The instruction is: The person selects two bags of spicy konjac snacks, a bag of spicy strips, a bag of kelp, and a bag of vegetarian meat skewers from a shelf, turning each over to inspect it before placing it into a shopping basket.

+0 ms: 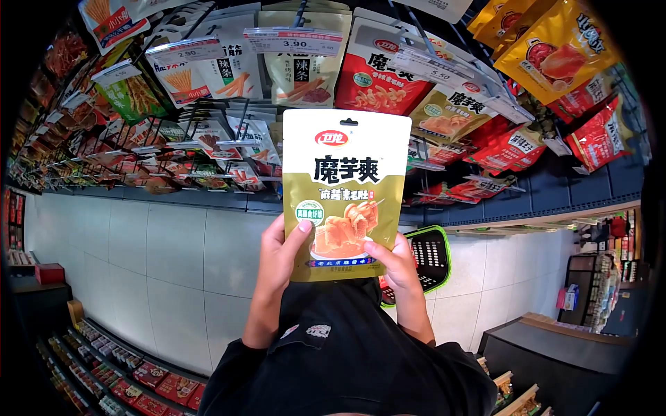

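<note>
A white and gold snack pouch (347,163) is held upright, its printed front facing the camera, with a hang hole at the top. My left hand (283,244) grips its lower left edge, thumb on the front near the green round badge. At the lower right edge, my right hand (397,261) pinches it, thumb over the food picture. The other fingers of both hands are mostly hidden behind the pouch. Behind its top edge hang a red and white pouch (380,69) and a gold and white pouch (444,114) on rack hooks.
Racks of hanging snack bags with price tags (297,43) span the top. Below my right hand, a black basket with a green rim (447,253) is partly hidden. Tiled floor (173,249) lies beyond my arms. Shelves of packets (149,374) stand lower left, a dark counter (548,360) lower right.
</note>
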Motion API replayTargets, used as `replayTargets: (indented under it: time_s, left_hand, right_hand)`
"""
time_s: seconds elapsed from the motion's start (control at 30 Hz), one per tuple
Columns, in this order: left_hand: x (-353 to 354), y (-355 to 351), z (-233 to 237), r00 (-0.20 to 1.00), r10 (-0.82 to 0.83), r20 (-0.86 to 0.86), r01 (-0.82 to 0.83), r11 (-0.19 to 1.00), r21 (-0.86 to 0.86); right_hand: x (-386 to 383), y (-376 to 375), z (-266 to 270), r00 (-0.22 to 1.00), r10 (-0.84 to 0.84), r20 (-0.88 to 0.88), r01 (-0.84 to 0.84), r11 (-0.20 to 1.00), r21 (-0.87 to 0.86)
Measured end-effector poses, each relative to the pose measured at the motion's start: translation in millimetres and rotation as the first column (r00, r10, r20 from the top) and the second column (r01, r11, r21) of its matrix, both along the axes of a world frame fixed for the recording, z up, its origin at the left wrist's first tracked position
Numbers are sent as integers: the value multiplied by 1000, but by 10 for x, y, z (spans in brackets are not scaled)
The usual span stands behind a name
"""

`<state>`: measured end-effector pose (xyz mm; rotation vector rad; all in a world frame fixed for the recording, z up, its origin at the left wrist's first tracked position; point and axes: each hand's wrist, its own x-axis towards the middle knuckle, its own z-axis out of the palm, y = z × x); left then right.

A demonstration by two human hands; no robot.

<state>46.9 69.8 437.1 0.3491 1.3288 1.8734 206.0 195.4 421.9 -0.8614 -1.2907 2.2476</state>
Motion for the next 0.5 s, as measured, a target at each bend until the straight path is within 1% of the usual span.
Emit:
replayTargets:
  time_s: [0.2, 0.5]
  left_hand:
    - [12, -14, 7, 1000, 1, 1, -1, 1000, 26]
    - [13, -23, -9, 1000, 3, 1, -3, 1000, 15]
  right_hand:
    - [5, -11, -18, 1000, 10, -2, -10, 1000, 9]
    - [13, -20, -29, 1000, 17, -12, -17, 1000, 6]
